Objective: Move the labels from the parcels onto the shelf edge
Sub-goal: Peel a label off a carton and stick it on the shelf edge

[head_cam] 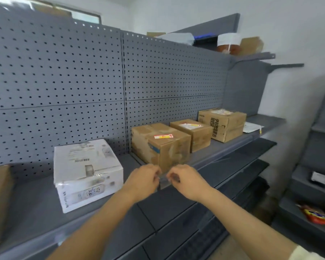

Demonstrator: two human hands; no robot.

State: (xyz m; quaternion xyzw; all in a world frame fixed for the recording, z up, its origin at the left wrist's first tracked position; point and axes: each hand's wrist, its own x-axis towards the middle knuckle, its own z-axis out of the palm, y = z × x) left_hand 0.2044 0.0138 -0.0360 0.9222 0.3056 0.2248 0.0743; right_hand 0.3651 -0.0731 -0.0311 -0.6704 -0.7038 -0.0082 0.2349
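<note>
Both hands meet at lower centre: left hand (142, 178) and right hand (188, 180), fingers curled in and narrow, tips almost touching on the shelf edge (221, 153). It's blurred there, so I can't tell whether a label sits between them or only the edge strip.

Just behind my knuckles is the nearest brown parcel (158, 147), and its red-and-white label (163, 136) is on the top face. Going right and up the frame, parcel 2 (193, 134) shows a label (190, 126), and parcel 3 (223, 124) has what looks like a label on top (221, 112). The white parcel (86, 171) stands at centre left.

To do this step well, I'd say: keep the strip level with the edge line, tack 1 end down first, then smooth outward with a fingertip so it lies flat and unwrinkled, directly below its own parcel. Light pressure, because a creased label may not re-stick.
</note>
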